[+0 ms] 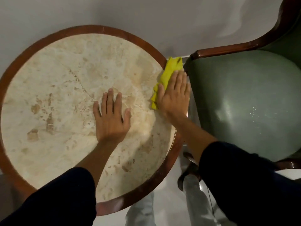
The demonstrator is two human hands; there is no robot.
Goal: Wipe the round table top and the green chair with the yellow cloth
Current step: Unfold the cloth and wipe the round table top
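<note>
Yellow cloth (169, 75) lay pressed on the right edge of the round worktop (53, 98), beside the green chair (244, 101).
The right hand (175, 95) lay flat on the cloth, fingers straight and together, not gripping, the cloth bunched over the brown wooden rim (143, 41). The left hand (112, 118) rested flat on the marble near the middle, fingers spread apart, holding nothing. Dark sleeves (61, 198) covered both forearms.
</note>
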